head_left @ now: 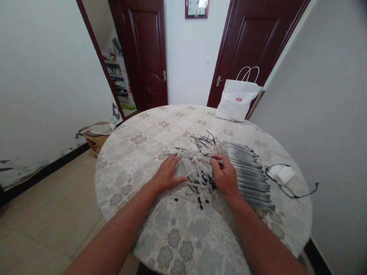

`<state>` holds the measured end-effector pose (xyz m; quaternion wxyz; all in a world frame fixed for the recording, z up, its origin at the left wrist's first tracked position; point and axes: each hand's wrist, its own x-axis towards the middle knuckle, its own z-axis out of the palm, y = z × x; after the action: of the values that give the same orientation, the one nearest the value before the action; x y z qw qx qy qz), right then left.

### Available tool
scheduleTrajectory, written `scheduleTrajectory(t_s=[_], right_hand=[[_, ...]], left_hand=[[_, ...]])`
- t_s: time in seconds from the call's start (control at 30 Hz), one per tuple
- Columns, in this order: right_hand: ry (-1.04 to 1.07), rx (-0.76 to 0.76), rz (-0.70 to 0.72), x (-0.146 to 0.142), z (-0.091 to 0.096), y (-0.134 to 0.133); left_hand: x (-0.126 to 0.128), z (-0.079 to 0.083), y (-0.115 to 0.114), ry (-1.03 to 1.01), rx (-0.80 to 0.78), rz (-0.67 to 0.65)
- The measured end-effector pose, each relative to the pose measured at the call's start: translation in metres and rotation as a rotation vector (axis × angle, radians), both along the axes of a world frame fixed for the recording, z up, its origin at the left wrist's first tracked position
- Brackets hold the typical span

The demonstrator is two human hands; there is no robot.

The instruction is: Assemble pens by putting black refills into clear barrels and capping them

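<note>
A loose pile of clear pen barrels (pixel 186 169) lies on the tablecloth between my hands. At the pile's left edge, my left hand (pixel 168 173) rests with thumb and fingers spread around the barrels, holding none. My right hand (pixel 226 176) is at the pile's right side, a clear pen barrel (pixel 218 160) pinched between thumb and fingers. Thin dark pen refills (pixel 204 141) are scattered behind the pile. Small black caps (pixel 200 200) lie in front of it, and more black pieces are partly hidden under the barrels. To the right, pens (pixel 252 177) lie side by side in a row.
Black-framed glasses (pixel 289 195) and a folded white tissue or packet (pixel 283 173) sit right of the pens. A white paper bag (pixel 239 100) stands at the back right of the round table (pixel 183 248). A stool (pixel 97 133) is on the floor at left.
</note>
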<state>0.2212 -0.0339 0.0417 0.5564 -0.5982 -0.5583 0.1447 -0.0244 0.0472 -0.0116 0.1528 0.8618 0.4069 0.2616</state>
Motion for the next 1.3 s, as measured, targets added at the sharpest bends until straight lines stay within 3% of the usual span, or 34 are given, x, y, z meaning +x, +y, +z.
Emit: scheduleTrajectory(t_s=[0.27,0.4,0.5,0.57,0.67,0.77,0.9,1.1,1.2,1.3], right_hand=[[0.011,-0.017,0.058,0.003,-0.004,-0.001],[0.059,-0.019,0.075,0.006,-0.001,-0.003],[0.239,0.006,0.174,0.008,0.004,-0.003],[0.366,0.016,0.273,0.007,0.007,-0.004],[0.401,-0.017,0.388,0.001,0.007,-0.005],[0.214,-0.071,0.427,-0.005,0.006,-0.006],[-0.207,-0.115,0.340,-0.001,0.015,-0.012],[-0.915,-0.494,0.101,0.014,0.030,-0.026],[-1.071,-0.626,0.062,0.013,0.027,-0.029],[-1.121,-0.665,0.065,0.008,0.021,-0.027]], left_hand=[[-0.009,0.012,-0.001,-0.240,-0.080,0.098],[-0.013,0.023,-0.021,-0.247,-0.041,0.043],[-0.006,0.036,-0.041,-0.352,-0.031,0.088],[0.004,0.044,-0.050,-0.484,-0.138,0.115],[0.028,0.054,-0.055,-0.710,-0.420,0.046],[0.052,0.057,-0.052,-0.824,-0.606,-0.034],[0.069,0.052,-0.047,-1.009,-0.765,-0.065],[0.055,0.040,-0.037,-1.308,-0.851,0.036],[0.048,0.041,-0.035,-1.316,-0.851,0.063],[0.048,0.045,-0.037,-1.311,-0.870,0.044]])
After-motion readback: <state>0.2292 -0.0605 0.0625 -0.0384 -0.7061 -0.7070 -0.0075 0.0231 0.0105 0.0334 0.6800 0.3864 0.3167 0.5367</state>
